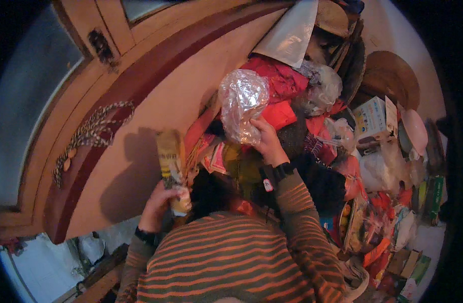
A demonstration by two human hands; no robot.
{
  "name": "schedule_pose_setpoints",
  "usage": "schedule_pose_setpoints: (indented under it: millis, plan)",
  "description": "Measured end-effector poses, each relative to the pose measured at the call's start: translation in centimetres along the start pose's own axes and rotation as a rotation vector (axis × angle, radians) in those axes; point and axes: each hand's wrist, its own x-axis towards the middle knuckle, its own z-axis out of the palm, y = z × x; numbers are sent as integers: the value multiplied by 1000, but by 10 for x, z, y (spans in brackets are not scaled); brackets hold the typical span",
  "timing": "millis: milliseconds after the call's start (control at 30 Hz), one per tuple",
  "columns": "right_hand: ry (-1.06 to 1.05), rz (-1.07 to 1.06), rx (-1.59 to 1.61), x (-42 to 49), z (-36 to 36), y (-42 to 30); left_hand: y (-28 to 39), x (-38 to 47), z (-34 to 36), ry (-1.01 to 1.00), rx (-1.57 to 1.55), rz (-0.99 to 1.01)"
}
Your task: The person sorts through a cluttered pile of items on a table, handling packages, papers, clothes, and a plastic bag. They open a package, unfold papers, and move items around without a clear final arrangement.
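My left hand, at the lower left beside the striped shirt, grips a tall yellow and brown packet that bears writing. My right hand holds the lower edge of a crumpled clear plastic bag, raised over the pile. Just behind that bag lie a dark red plastic bag and a bright red piece. Red and white packaging sits between my two hands. What the clear bag contains, if anything, cannot be told.
Along the left runs a wooden window frame with a dark red ledge, where a twisted cord lies. Heaped bags, a white printed box and a round woven basket crowd the right side. A silvery sheet stands at the top.
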Motion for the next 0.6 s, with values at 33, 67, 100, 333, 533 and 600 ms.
schedule_pose_setpoints:
  millis: [33,67,100,333,533,600]
  plan:
    - [-33,56,-17,-11,5,5,1,5,8,-49,-67,10]
    - [-67,111,-32,-21,9,11,2,9,15,-96,-132,21]
    - [-158,154,-16,-31,12,18,0,14,22,-146,-199,51]
    - [-130,443,-411,-81,5,59,-27,38,24,-170,-294,6]
    - [32,401,-441,-96,-19,45,-41,7,-11,-174,-340,52]
    - [-16,421,-437,-97,-12,52,-45,0,-13,-161,-275,-2]
